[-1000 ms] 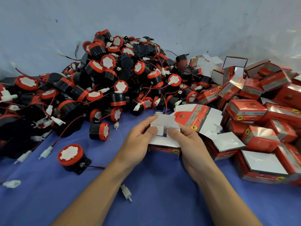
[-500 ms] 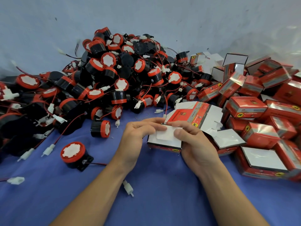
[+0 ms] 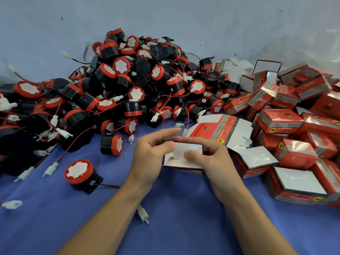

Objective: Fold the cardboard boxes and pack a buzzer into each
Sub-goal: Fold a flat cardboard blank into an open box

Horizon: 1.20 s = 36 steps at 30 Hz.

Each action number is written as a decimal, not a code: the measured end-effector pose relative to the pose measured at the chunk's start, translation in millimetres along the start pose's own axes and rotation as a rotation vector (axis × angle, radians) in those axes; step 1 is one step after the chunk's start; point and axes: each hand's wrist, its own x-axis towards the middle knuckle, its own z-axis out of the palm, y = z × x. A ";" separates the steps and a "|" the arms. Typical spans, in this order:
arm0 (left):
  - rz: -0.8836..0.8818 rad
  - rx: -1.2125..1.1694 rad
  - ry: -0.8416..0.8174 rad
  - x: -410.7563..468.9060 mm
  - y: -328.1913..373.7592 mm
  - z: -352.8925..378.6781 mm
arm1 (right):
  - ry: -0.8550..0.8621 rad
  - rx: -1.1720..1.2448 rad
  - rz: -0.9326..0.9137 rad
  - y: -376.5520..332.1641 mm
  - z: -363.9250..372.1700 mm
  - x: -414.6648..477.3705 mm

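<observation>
While we're folding this box (image 3: 181, 163) just over the blue cloth (image 3: 165, 227) (can't tell if it's resting on it), both hands have hold of it. Left hand (image 3: 149, 155) curls its fingers over the far edge w/ the thumb down on the white flap (image 3: 179, 153). Right hand (image 3: 213, 162) grips from the other side, thumb on the flap too. Top isn't closed yet, white inside showing.

Just behind the box lies a flat unfolded carton (image 3: 219, 129). Behind and left of the box is the big buzzer heap (image 3: 128, 83), plus one loose buzzer (image 3: 79, 173) well to its left. Right of the box: a couple of open boxes (image 3: 299, 179), then closed red boxes (image 3: 281, 122) piled behind those. Small white connector (image 3: 143, 214) lies on the cloth, nearer us than the box.
</observation>
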 end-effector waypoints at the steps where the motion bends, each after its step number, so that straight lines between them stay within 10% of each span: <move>1: -0.013 -0.038 0.003 0.1 -0.1 0.2 | 0.005 0.015 0.010 0.4 -1.4 -0.4; 19: 0.005 0.149 -0.265 -3.4 -1.4 -6.6 | -0.007 0.029 0.052 -6.7 -2.0 -5.5; 25: -0.003 -0.027 0.040 -3.7 -1.5 -0.4 | -0.062 0.042 -0.101 -10.7 -1.0 -7.3; 30: -0.010 0.012 0.122 1.2 -1.9 -9.8 | 0.111 -0.799 -0.515 3.3 15.2 -15.4; 36: -0.045 0.155 0.086 -0.1 -8.5 -7.1 | 0.086 -0.946 -0.454 13.0 26.1 -17.4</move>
